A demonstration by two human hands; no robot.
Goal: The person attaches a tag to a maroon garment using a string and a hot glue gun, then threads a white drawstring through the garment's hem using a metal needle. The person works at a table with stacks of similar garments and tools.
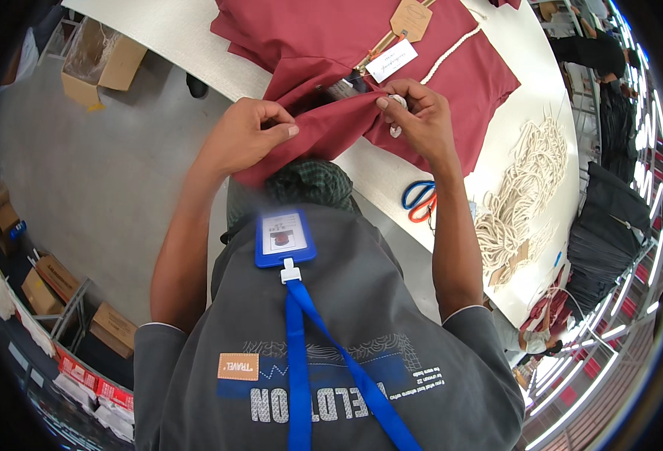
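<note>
A dark red garment (466, 94) lies on the white table, its near part gathered up and hanging over the edge toward my lap. My left hand (247, 137) grips a fold of this cloth, the thumb on top and the other fingers partly hidden. My right hand (419, 120) pinches the cloth edge together with a short piece of white cord (396, 131). Between the hands the cloth gapes, showing a dark inside with a pale label (340, 90). A brown hang tag (411, 19) and a white tag (391, 61) rest beside a gold-coloured zip (376, 49).
Scissors with blue and orange handles (420, 200) lie near the table edge, right of the garment. Beyond them is a heap of off-white cord (530, 180). An open cardboard box (104, 66) stands at the far left. Other people are at the right, near dark cloth (609, 225).
</note>
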